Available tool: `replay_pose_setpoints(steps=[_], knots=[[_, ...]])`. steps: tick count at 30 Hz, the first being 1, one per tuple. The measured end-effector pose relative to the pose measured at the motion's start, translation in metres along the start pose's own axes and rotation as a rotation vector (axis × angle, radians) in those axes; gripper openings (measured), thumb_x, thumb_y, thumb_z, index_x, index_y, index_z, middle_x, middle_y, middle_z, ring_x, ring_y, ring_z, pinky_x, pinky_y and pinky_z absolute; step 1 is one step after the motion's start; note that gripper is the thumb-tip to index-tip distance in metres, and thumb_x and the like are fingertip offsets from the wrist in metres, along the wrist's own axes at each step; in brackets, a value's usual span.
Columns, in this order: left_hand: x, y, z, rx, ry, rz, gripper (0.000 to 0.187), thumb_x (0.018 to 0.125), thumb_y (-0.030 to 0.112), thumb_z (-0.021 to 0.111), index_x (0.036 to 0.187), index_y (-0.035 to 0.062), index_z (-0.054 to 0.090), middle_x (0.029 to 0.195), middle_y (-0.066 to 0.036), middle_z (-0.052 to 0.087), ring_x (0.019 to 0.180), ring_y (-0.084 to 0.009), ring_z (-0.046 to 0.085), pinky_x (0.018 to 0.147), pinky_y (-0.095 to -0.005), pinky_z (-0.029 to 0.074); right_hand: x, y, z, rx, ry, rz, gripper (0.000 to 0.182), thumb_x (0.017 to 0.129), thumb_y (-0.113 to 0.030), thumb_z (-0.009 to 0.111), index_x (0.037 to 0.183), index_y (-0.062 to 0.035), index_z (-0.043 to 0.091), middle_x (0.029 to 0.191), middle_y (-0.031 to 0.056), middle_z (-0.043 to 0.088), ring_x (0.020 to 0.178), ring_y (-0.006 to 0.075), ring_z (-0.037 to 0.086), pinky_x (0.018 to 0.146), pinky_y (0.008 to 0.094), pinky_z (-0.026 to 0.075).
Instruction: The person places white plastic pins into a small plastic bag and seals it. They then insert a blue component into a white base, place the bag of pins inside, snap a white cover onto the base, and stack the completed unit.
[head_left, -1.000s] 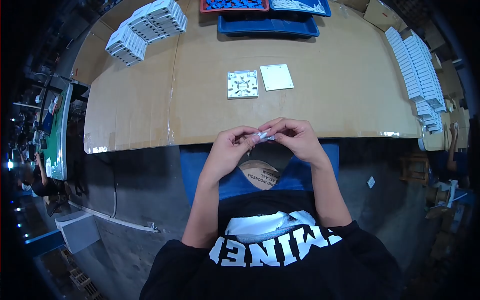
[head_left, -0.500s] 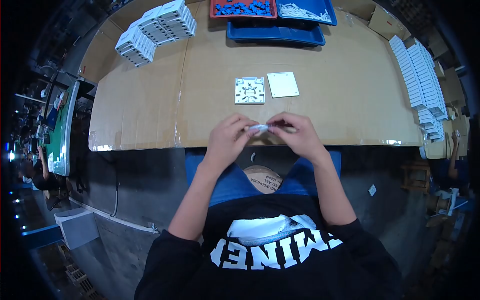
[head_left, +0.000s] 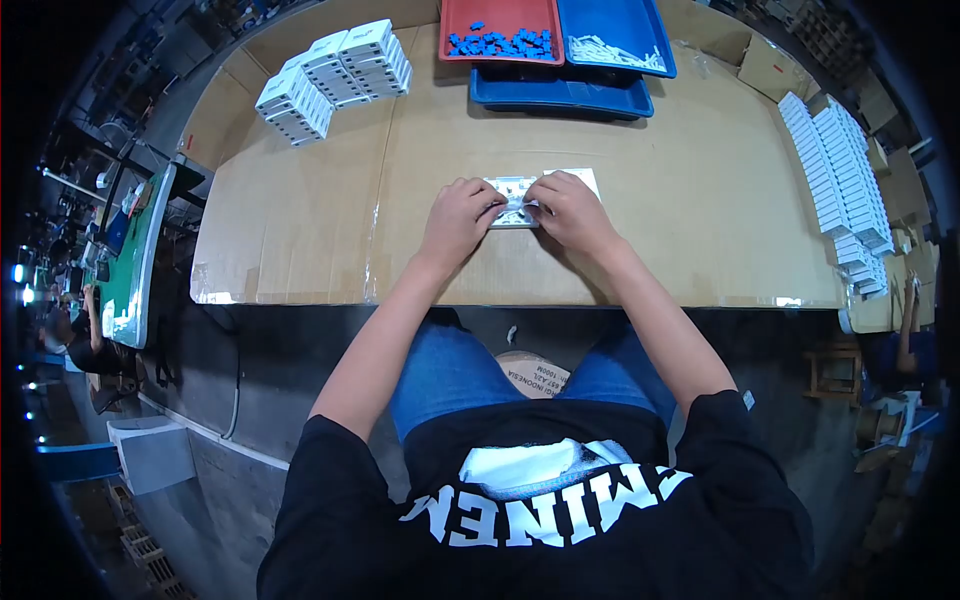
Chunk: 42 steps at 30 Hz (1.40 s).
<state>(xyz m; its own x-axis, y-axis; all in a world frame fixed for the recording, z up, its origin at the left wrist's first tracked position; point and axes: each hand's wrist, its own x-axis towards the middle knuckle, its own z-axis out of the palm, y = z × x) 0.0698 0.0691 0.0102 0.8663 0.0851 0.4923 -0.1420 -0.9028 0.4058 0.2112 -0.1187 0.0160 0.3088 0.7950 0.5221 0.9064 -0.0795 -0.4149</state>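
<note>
A small whitish, shiny piece [head_left: 515,204], perhaps a plastic packet, is stretched between my two hands; its exact kind is too small to make out. My left hand [head_left: 462,217] pinches its left end and my right hand [head_left: 570,208] its right end, both closed. Directly beneath them lies an opened white square plastic box base [head_left: 513,223] with moulded inner parts, its middle partly covered by my fingers. To its right rests a flat white square cover [head_left: 584,180], partly hidden behind my right hand.
Stacks of white boxes stand at the back left [head_left: 335,70] and along the right edge [head_left: 840,180]. A red tray [head_left: 500,15] of blue pieces and a blue tray [head_left: 612,20] of white sticks sit at the back, above another blue tray [head_left: 560,95]. Other people work at both sides.
Both hands have moved forward from the table's front edge to above the white box base, still pinching the small whitish piece. The camera view has shifted slightly.
</note>
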Motion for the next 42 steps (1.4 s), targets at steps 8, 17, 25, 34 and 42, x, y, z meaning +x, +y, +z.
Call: replay_pose_setpoints(steps=[8, 17, 25, 34, 42], knots=[[-0.008, 0.0, -0.013, -0.03, -0.088, 0.163, 0.029, 0.089, 0.02, 0.075, 0.115, 0.0061, 0.075, 0.112, -0.01, 0.068, 0.105, -0.0298, 0.061, 0.093, -0.0417, 0.051, -0.002, -0.001, -0.006, -0.015, -0.102, -0.005, 0.012, 0.086, -0.011, 0.071, 0.093, -0.0054, 0.079, 0.097, 0.0096, 0.072, 0.094, 0.0305, 0.065, 0.094, 0.0444, 0.05], [-0.015, -0.004, -0.011, -0.059, -0.079, 0.155, 0.035, 0.087, 0.021, 0.077, 0.117, 0.0037, 0.07, 0.117, -0.011, 0.068, 0.108, -0.0314, 0.06, 0.095, -0.0419, 0.051, 0.02, -0.008, -0.002, -0.209, -0.287, 0.167, 0.012, 0.085, -0.017, 0.07, 0.082, -0.0067, 0.075, 0.097, 0.0101, 0.072, 0.096, 0.0299, 0.069, 0.091, 0.0443, 0.048], [-0.018, -0.008, -0.007, -0.096, -0.035, 0.113, 0.032, 0.088, 0.022, 0.077, 0.113, 0.0042, 0.07, 0.115, -0.012, 0.068, 0.105, -0.0317, 0.063, 0.092, -0.0417, 0.052, 0.029, -0.004, -0.011, -0.272, -0.412, 0.02, 0.011, 0.085, -0.013, 0.069, 0.088, -0.0053, 0.076, 0.097, 0.0095, 0.072, 0.094, 0.0303, 0.069, 0.088, 0.0446, 0.05], [-0.016, -0.004, -0.011, -0.098, -0.055, 0.092, 0.031, 0.087, 0.022, 0.078, 0.112, 0.0044, 0.07, 0.115, -0.012, 0.068, 0.108, -0.031, 0.063, 0.094, -0.0415, 0.052, 0.027, 0.0, -0.014, -0.224, -0.414, -0.041, 0.011, 0.085, -0.015, 0.068, 0.085, -0.0077, 0.075, 0.091, 0.0131, 0.071, 0.089, 0.0331, 0.071, 0.083, 0.0474, 0.055], [-0.016, -0.007, -0.009, -0.111, -0.034, 0.121, 0.031, 0.086, 0.02, 0.079, 0.111, 0.0039, 0.07, 0.114, -0.013, 0.068, 0.107, -0.0329, 0.064, 0.094, -0.0432, 0.051, 0.026, 0.004, -0.011, -0.186, -0.452, -0.104, 0.017, 0.086, -0.013, 0.068, 0.102, -0.0106, 0.073, 0.092, 0.0148, 0.069, 0.087, 0.0357, 0.07, 0.077, 0.0488, 0.056]])
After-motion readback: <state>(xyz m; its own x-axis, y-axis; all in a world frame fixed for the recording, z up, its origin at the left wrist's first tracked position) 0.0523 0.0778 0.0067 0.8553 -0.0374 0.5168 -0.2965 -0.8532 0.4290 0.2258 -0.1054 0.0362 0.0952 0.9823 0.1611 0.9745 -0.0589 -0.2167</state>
